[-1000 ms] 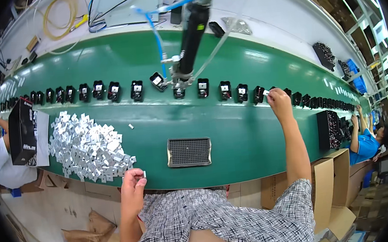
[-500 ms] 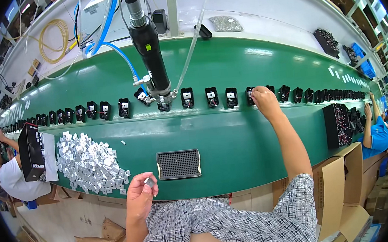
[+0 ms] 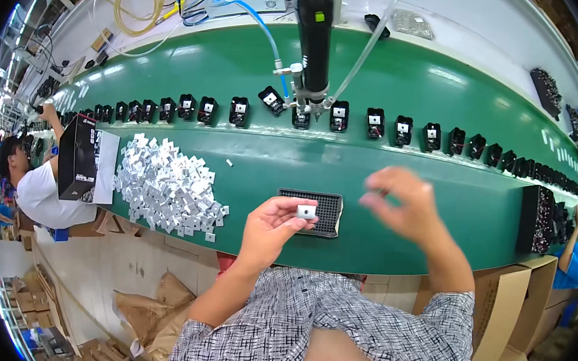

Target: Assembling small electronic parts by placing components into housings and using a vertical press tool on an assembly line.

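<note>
My left hand (image 3: pixel 266 232) is raised palm-up over the left end of the black gridded tray (image 3: pixel 339 219), with a small silvery metal plate (image 3: pixel 306 211) pinched at its fingertips. A dark hole shows in the plate's face. To the right of the tray, above the green bench, is my right hand (image 3: pixel 406 204); its fingers are smeared by motion, and I see nothing clearly held in them. Beyond it stands a row of small black housings; this black housing (image 3: pixel 432 137) contains a pale plate, while a housing to its right (image 3: pixel 457 142) shows none.
A heap of silvery plates (image 3: pixel 166 191) covers the bench at left, beside a black box (image 3: pixel 77 158). A black power screwdriver (image 3: pixel 314 41) hangs over the row. Another box (image 3: pixel 534 221) of small parts stands at right. A co-worker is at each end.
The view has shifted. My right hand has drawn back from the housing, where a pale plate now shows. My left hand has moved right to the gridded tray, still holding a plate.
</note>
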`<action>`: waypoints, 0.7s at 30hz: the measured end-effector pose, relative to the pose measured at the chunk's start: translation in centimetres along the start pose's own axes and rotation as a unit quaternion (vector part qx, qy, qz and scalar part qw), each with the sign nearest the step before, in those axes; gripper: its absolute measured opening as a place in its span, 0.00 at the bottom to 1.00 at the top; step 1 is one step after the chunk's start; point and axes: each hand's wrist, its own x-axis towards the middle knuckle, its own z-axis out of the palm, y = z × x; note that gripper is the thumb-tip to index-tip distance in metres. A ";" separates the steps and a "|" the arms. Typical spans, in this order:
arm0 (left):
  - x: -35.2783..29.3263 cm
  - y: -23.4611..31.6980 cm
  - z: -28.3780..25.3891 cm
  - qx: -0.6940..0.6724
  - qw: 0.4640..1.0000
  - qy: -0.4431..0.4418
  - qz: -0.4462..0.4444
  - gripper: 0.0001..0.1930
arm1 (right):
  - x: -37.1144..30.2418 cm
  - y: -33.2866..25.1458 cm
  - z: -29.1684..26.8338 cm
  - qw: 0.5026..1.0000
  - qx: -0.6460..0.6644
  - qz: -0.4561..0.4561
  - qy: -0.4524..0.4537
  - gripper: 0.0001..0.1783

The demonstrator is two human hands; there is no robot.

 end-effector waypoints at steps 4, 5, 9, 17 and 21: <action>0.7 -1.4 0.8 0.007 0.999 -0.031 0.003 0.19 | -1.0 -3.3 3.7 0.997 0.062 -0.048 -0.003 0.12; 0.7 -1.7 1.0 0.023 0.999 -0.035 0.008 0.19 | -1.5 -2.7 4.2 0.996 0.066 -0.063 -0.008 0.12; 1.1 -3.3 1.2 0.041 0.997 -0.049 0.046 0.19 | -2.4 -2.2 4.9 0.996 0.048 -0.070 -0.011 0.13; -0.5 -0.3 0.3 0.077 0.997 0.017 0.024 0.16 | -2.6 7.0 -3.9 0.956 -0.263 -0.018 0.127 0.12; -1.4 -0.2 -5.5 0.163 0.978 0.122 0.049 0.13 | -3.6 16.5 -13.9 0.912 -0.393 0.058 0.101 0.04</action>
